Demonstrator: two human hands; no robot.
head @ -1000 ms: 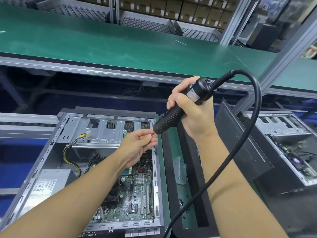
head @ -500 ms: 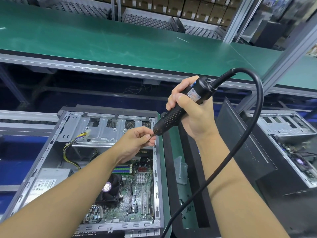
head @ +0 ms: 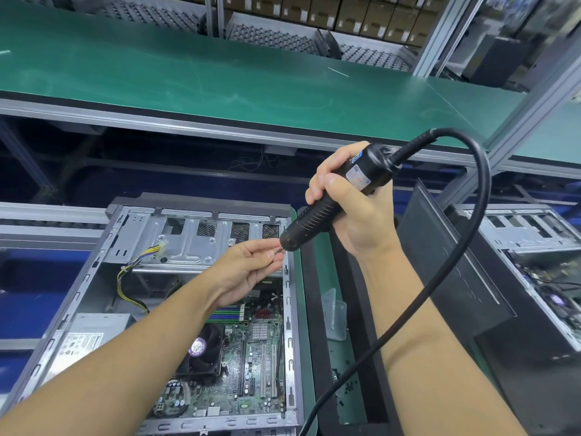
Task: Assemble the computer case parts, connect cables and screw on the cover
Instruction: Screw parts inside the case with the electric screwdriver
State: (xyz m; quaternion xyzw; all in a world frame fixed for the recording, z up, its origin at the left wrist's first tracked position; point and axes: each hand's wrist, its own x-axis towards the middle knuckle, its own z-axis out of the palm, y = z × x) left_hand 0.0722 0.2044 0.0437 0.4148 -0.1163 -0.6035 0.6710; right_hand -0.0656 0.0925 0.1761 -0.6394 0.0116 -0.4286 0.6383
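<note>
An open grey computer case (head: pixel 103 265) lies on its side at the lower left, its motherboard (head: pixel 251 372), fan and yellow-black cables exposed. My right hand (head: pixel 352 212) grips a black electric screwdriver (head: pixel 333 196), tilted with its tip pointing down-left over the case's right rim. My left hand (head: pixel 251 269) pinches a small screw (head: pixel 277 251) at the screwdriver's tip. A thick black cord (head: pixel 471 234) loops from the tool's top down past my right forearm.
A black side panel (head: pixel 452 278) leans to the right of the case. A second open case (head: pixel 534 247) sits at the far right. A black-edged green tray (head: pixel 333 341) with small loose parts lies between them. A green conveyor belt (head: pixel 220 77) runs behind.
Both hands stay nearly still. My left fingers have shifted slightly at the screwdriver tip, and the small screw now shows between them.
</note>
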